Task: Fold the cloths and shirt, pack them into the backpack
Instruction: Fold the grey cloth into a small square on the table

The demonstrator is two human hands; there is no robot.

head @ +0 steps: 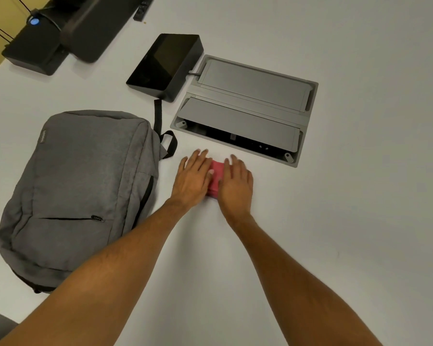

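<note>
At the centre of the frame, the left hand (194, 177) and right hand (235, 184) lie flat, fingers straight and slightly spread, pressing a small pink cloth (215, 179) on the white table (348, 221). The cloth shows only between the hands and looks folded into a compact stack. The grey backpack (80, 191) lies at the left of the frame, just beside the hands; whether its main compartment is open is unclear. No shirt or other cloth is visible, so packing appears still ahead.
</note>
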